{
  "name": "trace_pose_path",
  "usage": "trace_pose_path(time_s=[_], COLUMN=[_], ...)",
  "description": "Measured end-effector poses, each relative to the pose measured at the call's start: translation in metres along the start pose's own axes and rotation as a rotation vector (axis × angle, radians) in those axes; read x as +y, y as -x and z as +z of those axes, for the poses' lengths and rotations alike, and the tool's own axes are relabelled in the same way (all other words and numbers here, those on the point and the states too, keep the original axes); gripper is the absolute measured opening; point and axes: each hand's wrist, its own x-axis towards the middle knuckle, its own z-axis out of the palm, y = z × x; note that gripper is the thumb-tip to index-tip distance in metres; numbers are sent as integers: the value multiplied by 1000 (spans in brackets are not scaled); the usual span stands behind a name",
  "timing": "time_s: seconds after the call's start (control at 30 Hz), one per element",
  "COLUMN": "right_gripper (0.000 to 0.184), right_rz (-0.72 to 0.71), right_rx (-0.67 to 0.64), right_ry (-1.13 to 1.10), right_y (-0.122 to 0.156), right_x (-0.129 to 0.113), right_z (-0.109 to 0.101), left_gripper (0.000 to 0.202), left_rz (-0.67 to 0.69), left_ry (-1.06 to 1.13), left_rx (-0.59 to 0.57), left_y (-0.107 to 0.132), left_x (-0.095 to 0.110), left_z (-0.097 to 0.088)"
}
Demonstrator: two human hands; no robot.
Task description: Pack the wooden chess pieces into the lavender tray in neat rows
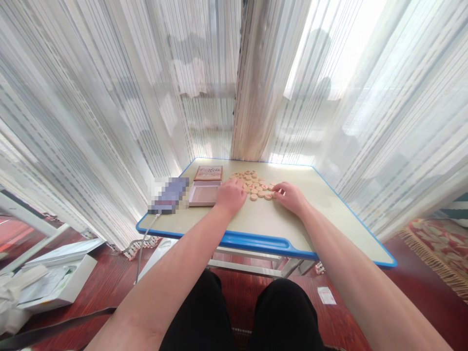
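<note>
Desk [256, 241], seated view. Wooden game discs [256, 185] lie in a loose pile mid-desk, its long axis running far-left to near-right. Left hand [230, 196] is palm down at the pile's left edge, fingers loosely out and gripping nothing visible. Right hand [291, 196] is at the near-right end, fingers curled onto the discs; cannot tell if one is pinched. Both hands touch the pile. An open box [203, 195] sits just beside the left hand.

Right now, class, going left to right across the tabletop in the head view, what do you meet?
Blurred dark object → open box tray → left hand → pile of wooden discs → right hand.
</note>
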Motion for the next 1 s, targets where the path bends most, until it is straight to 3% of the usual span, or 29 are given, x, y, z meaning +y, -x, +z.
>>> trace_pose_path(time_s=[0.1,0.17,0.37,0.6,0.73,0.9,1.0], right_gripper=[13,13,18,24,26,26,28], right_rz=[15,19,30,108,300,167,179], right_rx=[11,10,61,153,188,275,300], right_ry=[0,1,26,100,62,28,-36], right_y=[-1,-2,-6,-6,-3,13,16], right_x=[1,3,11,6,-5,-12,-9], right_z=[1,2,7,6,3,12,15], left_gripper=[24,27,28,28,30,39,41], left_rz=[-222,-282,-239,-214,-165,-349,-378], left_ry=[-65,-91,-69,-100,-139,-176,-131], left_rx=[75,37,-101,-107,-82,-101,-163], left_y=[-1,-1,-2,3,7,7,6], left_x=[-1,-1,-2,1,7,9,9], left_z=[-5,-7,-8,-7,-6,-2,-3])
